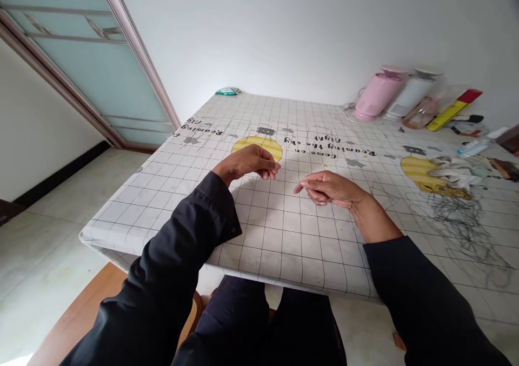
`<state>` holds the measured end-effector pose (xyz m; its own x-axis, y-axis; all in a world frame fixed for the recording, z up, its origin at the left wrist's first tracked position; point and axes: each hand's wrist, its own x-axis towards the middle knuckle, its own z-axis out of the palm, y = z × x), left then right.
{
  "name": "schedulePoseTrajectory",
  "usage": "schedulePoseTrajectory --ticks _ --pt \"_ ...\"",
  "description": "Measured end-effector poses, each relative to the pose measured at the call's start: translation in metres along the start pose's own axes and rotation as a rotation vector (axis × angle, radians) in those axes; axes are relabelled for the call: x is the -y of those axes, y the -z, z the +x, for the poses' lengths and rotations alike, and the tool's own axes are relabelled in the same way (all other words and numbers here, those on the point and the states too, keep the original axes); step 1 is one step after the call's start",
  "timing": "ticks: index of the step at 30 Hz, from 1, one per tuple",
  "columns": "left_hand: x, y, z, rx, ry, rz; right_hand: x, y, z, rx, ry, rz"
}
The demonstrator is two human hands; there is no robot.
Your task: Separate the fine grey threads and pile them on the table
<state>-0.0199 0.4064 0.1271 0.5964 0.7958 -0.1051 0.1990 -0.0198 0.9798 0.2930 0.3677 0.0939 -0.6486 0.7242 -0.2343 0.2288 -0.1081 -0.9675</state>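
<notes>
Over the middle of a table with a white checked cloth (279,236), my left hand (253,163) has its fingers curled and thumb and fingertips pinched together; anything between them is too small to make out. To its right, my right hand (326,187) is closed too, with the index finger bent toward the left hand and the other fingers curled under. What it may hold does not show. A gap lies between the two hands. A tangle of dark thread (460,214) spreads on the cloth to the right, beside a crumpled whitish cloth (460,171).
At the back right stand a pink cylindrical appliance (379,95), a white one (411,95), a yellow and red box (452,112) and a clear bottle (480,143). A green and white packet (228,91) lies at the back left corner. The table's front edge is near my legs.
</notes>
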Motion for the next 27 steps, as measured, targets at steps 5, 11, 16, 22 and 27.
schedulePoseTrajectory --ticks 5,11,16,22,27 --pt "-0.004 0.002 -0.002 -0.123 -0.071 -0.09 0.008 -0.007 -0.005 -0.238 0.173 -0.261" --pt "-0.009 0.003 -0.007 -0.15 -0.085 -0.06 0.009 -0.02 -0.003 -0.371 0.215 -0.61" --pt "-0.007 0.004 -0.005 -0.196 -0.072 -0.058 0.011 -0.023 -0.005 -0.391 0.209 -0.68" --pt "-0.001 0.002 0.001 -0.249 -0.059 -0.147 0.008 -0.021 -0.007 -0.517 0.285 -0.873" --pt "0.004 -0.001 0.007 -0.43 -0.009 -0.265 0.006 -0.016 -0.006 -0.559 0.224 -0.746"
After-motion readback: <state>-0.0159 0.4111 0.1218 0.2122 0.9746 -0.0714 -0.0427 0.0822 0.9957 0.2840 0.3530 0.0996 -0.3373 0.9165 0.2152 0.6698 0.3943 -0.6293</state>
